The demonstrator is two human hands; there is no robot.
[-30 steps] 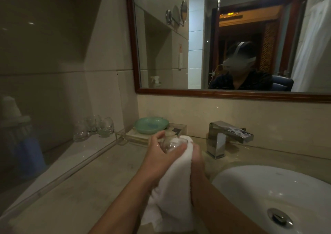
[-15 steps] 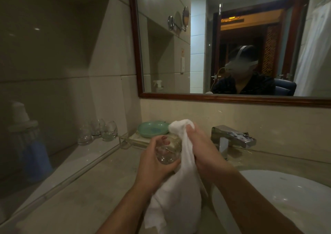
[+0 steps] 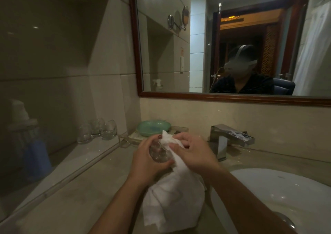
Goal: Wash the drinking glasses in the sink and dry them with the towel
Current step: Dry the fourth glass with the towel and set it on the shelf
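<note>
there, glass (image 3: 159,153) between both hands

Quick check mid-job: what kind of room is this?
A bathroom vanity, possibly a hotel's: a white basin set in a stone counter, a chrome faucet behind it, and a wood-framed mirror above. The left hand holds a glass; the right hand pinches the towel.

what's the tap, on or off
Off: no water falls from the tap spout toward the sink.

Green soap dish (image 3: 154,127), chrome faucet (image 3: 231,139), wood-framed mirror (image 3: 197,54)
</note>
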